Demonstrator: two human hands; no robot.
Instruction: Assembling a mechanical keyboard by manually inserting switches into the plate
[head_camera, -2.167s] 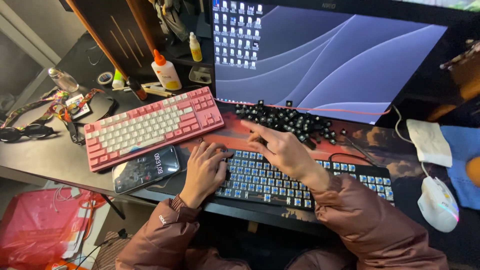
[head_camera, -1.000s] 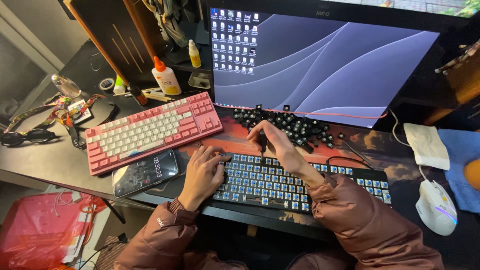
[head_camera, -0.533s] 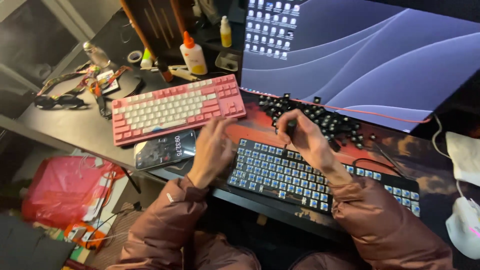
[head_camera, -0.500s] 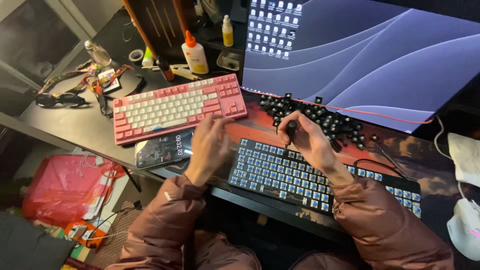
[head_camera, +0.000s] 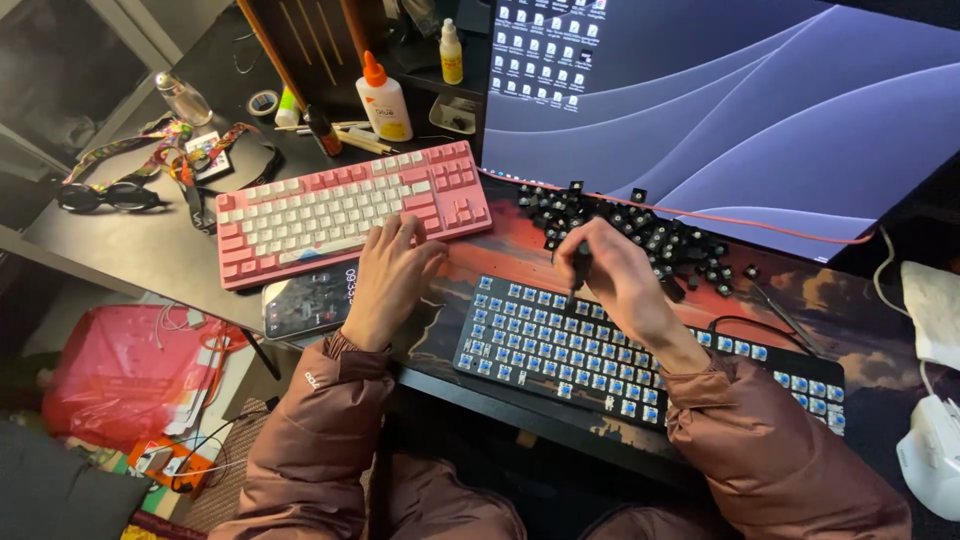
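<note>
- Black, stripped of its caps, the mechanical keyboard with bare blue switches (head_camera: 600, 345) lies on the dark counter (head_camera: 150, 240), on a desk mat printed with a red sunset scene (head_camera: 500, 245).
- Right hand (head_camera: 620, 275) is pinched around a small dark keycap-puller tool (head_camera: 580, 268), held upright with its tip just above the keyboard's top row.
- Left hand (head_camera: 390, 275) lies flat and relaxed, holding nothing, fingers touching the lower edge of the pink-and-white keyboard (head_camera: 350, 210), just left of the stripped keyboard.
- Loose black keycaps (head_camera: 650, 235) sit in a heap between the stripped keyboard and the large monitor (head_camera: 720, 100).
- A smartphone with a lit screen (head_camera: 305, 300) lies beside the left wrist.
- White glue bottle with an orange cap (head_camera: 383, 100) stands behind the pink keyboard.
</note>
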